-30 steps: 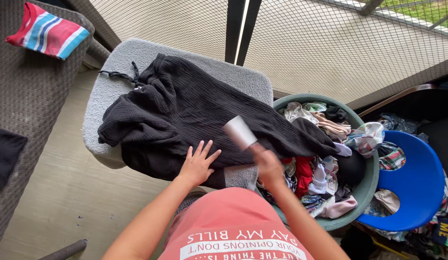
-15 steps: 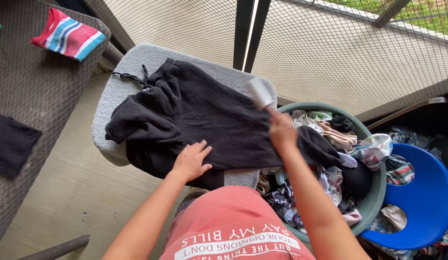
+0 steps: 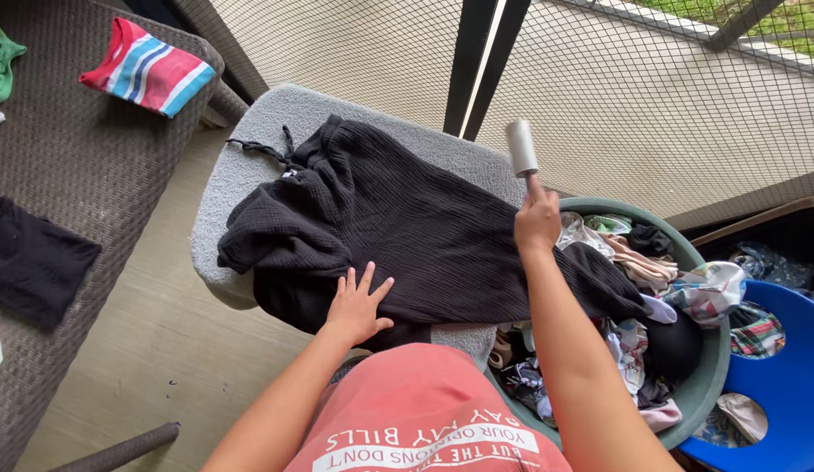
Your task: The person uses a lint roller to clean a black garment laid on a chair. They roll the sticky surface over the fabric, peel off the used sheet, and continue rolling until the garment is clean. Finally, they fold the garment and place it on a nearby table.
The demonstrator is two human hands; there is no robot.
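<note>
Lowest in the frame, your left hand (image 3: 358,305) lies flat with fingers spread on the near hem of the black garment (image 3: 407,227), pinning it and gripping nothing. The garment is spread over the grey padded stool (image 3: 250,166) at mid-frame, its waistband and drawstring toward the upper left, one leg trailing right over the rim of the green basket (image 3: 717,363). It looks a soft, crinkled, light cloth that will bunch and slide under any stroke, so a flat palm near the worked patch suits it better than a pinch; for lifting, the waistband is the firmest hold. Your right hand (image 3: 536,220) is clenched round the handle of the lint roller (image 3: 521,148), which stands just past the garment's far edge, at or above the stool's rim. The basket, heaped with mixed clothes, crowds your right, with a blue chair (image 3: 787,385) beyond it at lower right. To the left there is open floor, then a wicker sofa (image 3: 75,157) carrying a striped folded cloth (image 3: 147,66) and a black piece (image 3: 35,262). Mesh netting (image 3: 643,105) closes the far side just behind the stool, so room to reach forward is short.
</note>
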